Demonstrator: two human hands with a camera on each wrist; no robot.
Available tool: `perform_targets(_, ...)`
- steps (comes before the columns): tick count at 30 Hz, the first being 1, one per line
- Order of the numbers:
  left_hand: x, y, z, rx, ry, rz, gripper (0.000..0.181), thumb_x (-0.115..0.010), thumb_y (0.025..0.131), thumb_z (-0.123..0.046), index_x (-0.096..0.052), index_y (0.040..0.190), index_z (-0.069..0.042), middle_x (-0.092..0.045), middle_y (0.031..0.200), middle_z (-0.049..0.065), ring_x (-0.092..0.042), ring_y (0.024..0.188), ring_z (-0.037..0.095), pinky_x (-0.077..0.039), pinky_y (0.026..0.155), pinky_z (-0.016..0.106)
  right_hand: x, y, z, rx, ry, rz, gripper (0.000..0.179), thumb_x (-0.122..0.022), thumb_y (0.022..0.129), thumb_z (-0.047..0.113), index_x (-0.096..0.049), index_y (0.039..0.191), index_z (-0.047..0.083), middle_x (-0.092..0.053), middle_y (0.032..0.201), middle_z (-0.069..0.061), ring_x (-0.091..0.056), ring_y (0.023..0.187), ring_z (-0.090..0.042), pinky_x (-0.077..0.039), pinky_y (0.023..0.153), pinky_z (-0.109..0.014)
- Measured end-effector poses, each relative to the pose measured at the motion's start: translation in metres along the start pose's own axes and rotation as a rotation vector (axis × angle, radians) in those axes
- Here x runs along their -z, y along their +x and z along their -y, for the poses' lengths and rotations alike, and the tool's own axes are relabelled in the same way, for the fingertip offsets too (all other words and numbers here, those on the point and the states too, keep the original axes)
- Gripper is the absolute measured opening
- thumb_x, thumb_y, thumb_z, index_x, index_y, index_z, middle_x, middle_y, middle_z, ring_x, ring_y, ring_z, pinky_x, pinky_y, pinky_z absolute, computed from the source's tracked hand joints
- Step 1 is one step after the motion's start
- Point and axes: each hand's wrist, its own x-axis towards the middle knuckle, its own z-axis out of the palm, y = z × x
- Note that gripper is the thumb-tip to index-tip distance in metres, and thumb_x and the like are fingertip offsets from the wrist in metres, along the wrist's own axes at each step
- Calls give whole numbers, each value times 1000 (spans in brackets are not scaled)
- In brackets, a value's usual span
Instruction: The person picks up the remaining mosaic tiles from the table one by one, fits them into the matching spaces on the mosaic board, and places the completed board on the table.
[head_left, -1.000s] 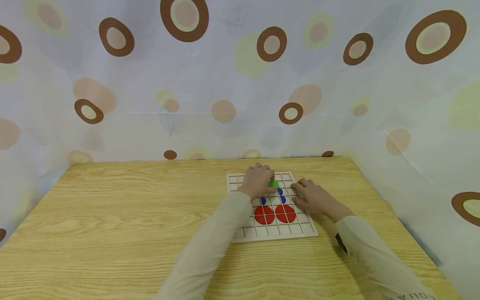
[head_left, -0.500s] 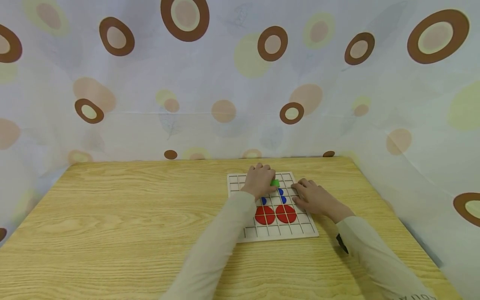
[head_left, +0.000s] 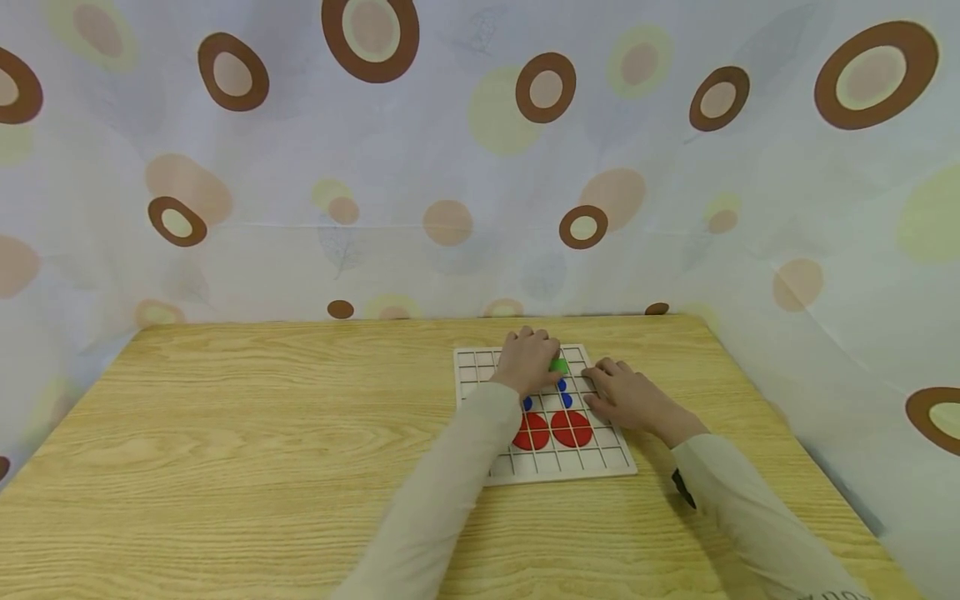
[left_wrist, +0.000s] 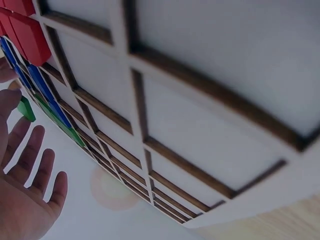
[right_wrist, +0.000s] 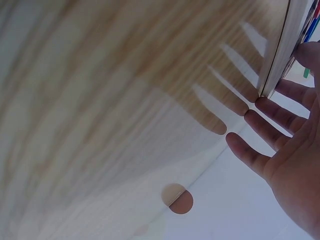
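Note:
My left hand (head_left: 527, 362) is over the far part of a white gridded board (head_left: 600, 458), pinching a small green block (head_left: 559, 366) between thumb and index finger. In the left wrist view the green block (left_wrist: 26, 109) shows at the fingertips, the other fingers spread. Two red discs (head_left: 572, 429), made of pieces in the grid cells, lie on the near half. Blue pieces (head_left: 566, 400) sit just beyond them, partly hidden by my left hand and sleeve. My right hand (head_left: 630, 396) rests at the board's right edge, its fingers (right_wrist: 272, 120) extended along the side.
The board lies on a wood-grain table (head_left: 262, 433), right of the middle. A patterned curtain (head_left: 450, 167) encloses the table at the back and sides. More green pieces (left_wrist: 75, 137) show in the board's grid in the left wrist view.
My left hand has shifted slightly to the right across the board with the green block in its fingers. The right hand stays at the board's edge.

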Motion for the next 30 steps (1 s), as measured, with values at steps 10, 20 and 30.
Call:
perform_targets(10, -1, 5, -7, 27, -1, -7, 25, -58, 85, -47, -60, 98, -26, -58, 103, -7, -50, 96, 14, -42, 89, 36, 1, -2, 1, -11, -1, 8, 41, -52, 92, 26, -51, 125, 3, -51, 116, -14, -50, 101, -32, -43, 81, -53)
perform_targets(20, -4, 8, -9, 57, -22, 15, 25, -58, 84, -47, -61, 97, -26, -58, 105, -7, -50, 100, 16, -41, 92, 38, 2, -2, 2, -5, -5, 3, 40, -52, 92, 25, -51, 125, 3, -51, 114, -13, -50, 98, -31, -44, 78, -52)
perform_targets(30, -2, 8, -11, 82, -42, 39, 26, -58, 85, -47, -62, 100, -25, -58, 108, -5, -50, 103, 18, -40, 95, 40, 0, -1, 0, -18, -3, 13, 41, -51, 92, 27, -50, 126, 4, -50, 116, -13, -49, 101, -31, -43, 81, -53)
